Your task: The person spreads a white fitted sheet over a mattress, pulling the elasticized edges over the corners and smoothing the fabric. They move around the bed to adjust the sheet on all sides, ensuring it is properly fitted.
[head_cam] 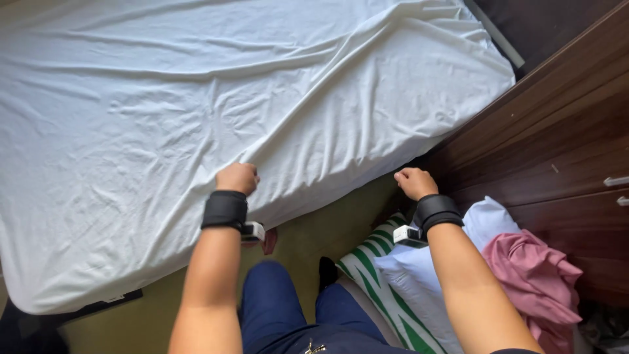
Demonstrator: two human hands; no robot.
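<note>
A wrinkled white sheet (216, 98) covers the mattress and fills most of the view. My left hand (237, 177) is closed on the sheet's near edge, pinching the fabric. My right hand (414, 181) is a fist at the sheet's lower edge near the bed's corner, and it appears to grip the hem there. Both wrists wear black bands with small white devices.
A dark wooden dresser (557, 144) with drawers stands at the right. On the floor lie a green and white striped cloth (386, 288), a white pillow (488, 219) and a pink garment (537, 275). My legs in blue trousers (288, 314) stand on an olive floor.
</note>
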